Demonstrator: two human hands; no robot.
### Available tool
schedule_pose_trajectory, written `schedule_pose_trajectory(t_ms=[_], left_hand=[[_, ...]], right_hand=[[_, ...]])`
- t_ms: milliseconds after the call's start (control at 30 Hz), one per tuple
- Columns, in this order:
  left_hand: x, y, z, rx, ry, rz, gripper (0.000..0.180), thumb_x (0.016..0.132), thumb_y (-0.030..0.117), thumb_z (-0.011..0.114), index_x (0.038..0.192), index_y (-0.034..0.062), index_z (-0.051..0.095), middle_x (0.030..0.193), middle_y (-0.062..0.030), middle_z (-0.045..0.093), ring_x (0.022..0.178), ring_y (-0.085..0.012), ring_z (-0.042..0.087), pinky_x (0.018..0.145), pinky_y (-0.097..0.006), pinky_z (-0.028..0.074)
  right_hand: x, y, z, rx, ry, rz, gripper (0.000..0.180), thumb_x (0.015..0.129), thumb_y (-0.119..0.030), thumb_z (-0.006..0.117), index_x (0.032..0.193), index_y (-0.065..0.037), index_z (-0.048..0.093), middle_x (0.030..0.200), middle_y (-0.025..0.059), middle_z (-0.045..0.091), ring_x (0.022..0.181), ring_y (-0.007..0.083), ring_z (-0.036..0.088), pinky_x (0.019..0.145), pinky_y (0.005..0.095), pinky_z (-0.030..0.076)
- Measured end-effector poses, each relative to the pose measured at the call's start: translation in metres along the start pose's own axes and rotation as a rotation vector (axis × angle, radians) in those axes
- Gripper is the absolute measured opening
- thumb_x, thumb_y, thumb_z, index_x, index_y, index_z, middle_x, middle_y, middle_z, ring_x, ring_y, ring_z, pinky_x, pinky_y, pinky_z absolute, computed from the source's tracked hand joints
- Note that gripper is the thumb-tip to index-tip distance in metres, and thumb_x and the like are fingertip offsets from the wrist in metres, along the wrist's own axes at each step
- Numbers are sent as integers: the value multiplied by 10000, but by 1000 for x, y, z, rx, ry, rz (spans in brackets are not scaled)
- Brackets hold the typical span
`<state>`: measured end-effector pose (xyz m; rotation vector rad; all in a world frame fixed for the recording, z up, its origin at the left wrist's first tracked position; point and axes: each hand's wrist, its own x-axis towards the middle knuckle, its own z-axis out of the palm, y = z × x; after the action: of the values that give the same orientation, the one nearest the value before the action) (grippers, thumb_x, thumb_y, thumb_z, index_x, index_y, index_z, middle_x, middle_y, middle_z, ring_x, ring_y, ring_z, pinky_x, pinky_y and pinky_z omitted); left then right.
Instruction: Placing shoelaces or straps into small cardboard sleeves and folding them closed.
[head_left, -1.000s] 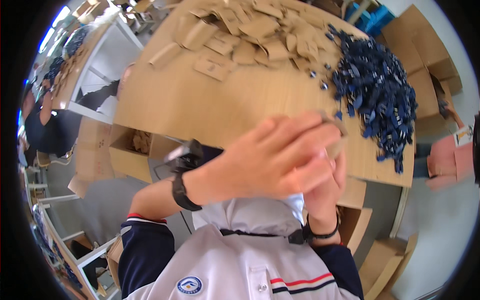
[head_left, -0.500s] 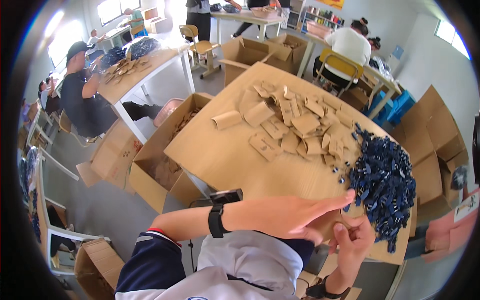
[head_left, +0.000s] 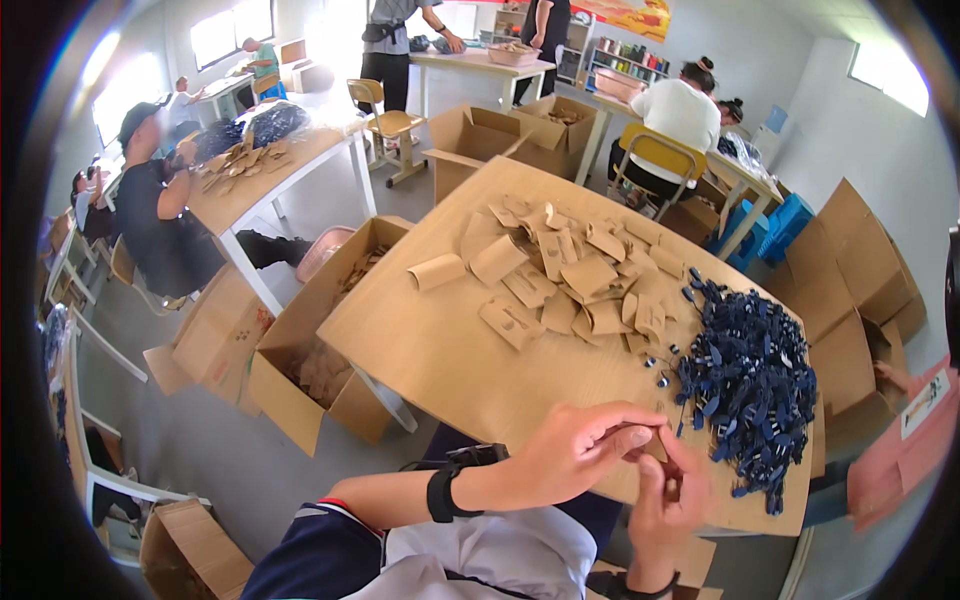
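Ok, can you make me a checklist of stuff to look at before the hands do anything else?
1. Left hand and right hand both in view: ok.
2. Small brown piece between their fingers: ok.
3. Whole shape of that piece showing: not ok, fingers cover much of it.
4. Anything hidden inside it: cannot tell.
5. Loose brown card pieces neatly stacked: not ok, jumbled.
6. Dark blue pile on the table: ok.

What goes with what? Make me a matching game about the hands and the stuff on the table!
1. card pieces
2. small-parts pile
3. left wristband
4. left hand and right hand

A. black
B. close together, holding a small brown piece
C. brown, heaped on the table
D. mostly dark blue, at its right side

Pairs: 1-C, 2-D, 3-A, 4-B
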<state>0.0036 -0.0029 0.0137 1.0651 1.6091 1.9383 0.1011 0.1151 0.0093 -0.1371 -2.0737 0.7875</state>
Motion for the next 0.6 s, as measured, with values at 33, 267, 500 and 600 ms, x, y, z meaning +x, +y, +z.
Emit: schedule_pose_trajectory(t_ms=[33, 267, 500, 600], left_hand=[[-3, -11, 8, 29, 119, 165, 216, 964, 99, 547, 1122, -17, 639, 889, -108, 713, 783, -134, 686, 690, -247, 535], [-15, -15, -1, 271, 254, 303, 193, 958, 29, 515, 1050, -57, 662, 920, -127, 708, 760, -160, 691, 667, -252, 553], [-25, -28, 12, -406, -45, -306, 246, 978, 88, 498, 1091, -92, 621, 811, -147, 692, 679, -178, 692, 610, -251, 551], [-14, -24, -7, -238, -336, -563, 253, 948, 106, 561, 1151, -25, 637, 700, -109, 681, 648, -147, 684, 514, -226, 479]], right_hand=[[-8, 0, 7, 111, 87, 120, 120, 796, -5, 728, 905, -4, 676, 728, 98, 652, 557, 133, 590, 473, 250, 427], [-1, 4, 1, 213, -101, 136, 174, 826, 17, 672, 995, 54, 655, 770, 91, 654, 597, 108, 574, 506, 239, 438], [-14, 51, 3, 224, -375, 39, 447, 573, 29, 727, 1013, -36, 681, 813, 100, 658, 694, 295, 606, 606, 344, 490], [-12, 60, -23, 239, -681, 231, 348, 617, -69, 807, 949, -48, 707, 756, 109, 652, 663, 250, 610, 589, 308, 478]])
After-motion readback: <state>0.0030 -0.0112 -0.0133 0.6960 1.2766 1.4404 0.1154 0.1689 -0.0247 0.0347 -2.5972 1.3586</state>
